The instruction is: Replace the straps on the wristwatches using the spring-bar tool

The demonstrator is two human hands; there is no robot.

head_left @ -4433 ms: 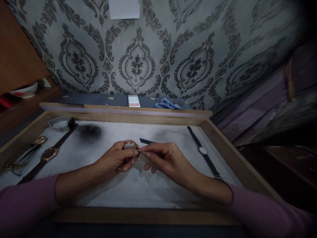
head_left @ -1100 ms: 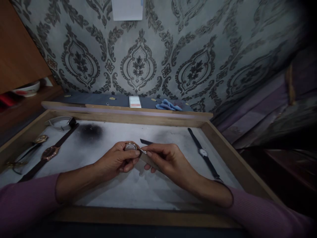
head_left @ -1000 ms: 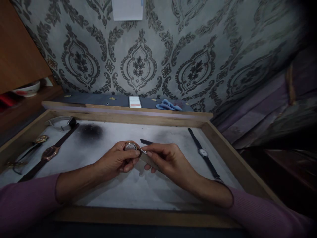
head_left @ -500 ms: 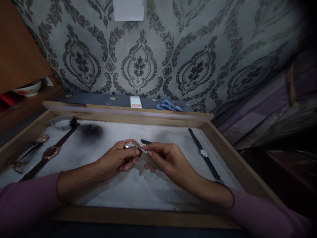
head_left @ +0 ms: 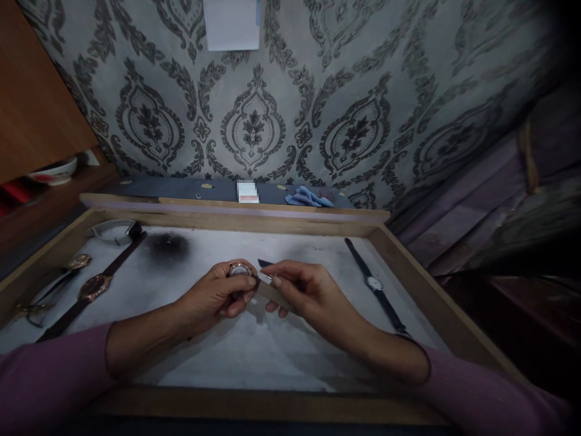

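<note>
Watch in left hand, pinched just beyond thumb. Right hand near its right side, pinching slim silvery tool.

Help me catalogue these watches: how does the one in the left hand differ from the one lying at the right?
The held watch has a coppery rim; the lying watch has a silvery case. The left hand grips the held watch; the lying watch rests in the tray, dark strap stretched out. Both cases are round.

Watches lie in the tray, a packet apparently behind.
</note>
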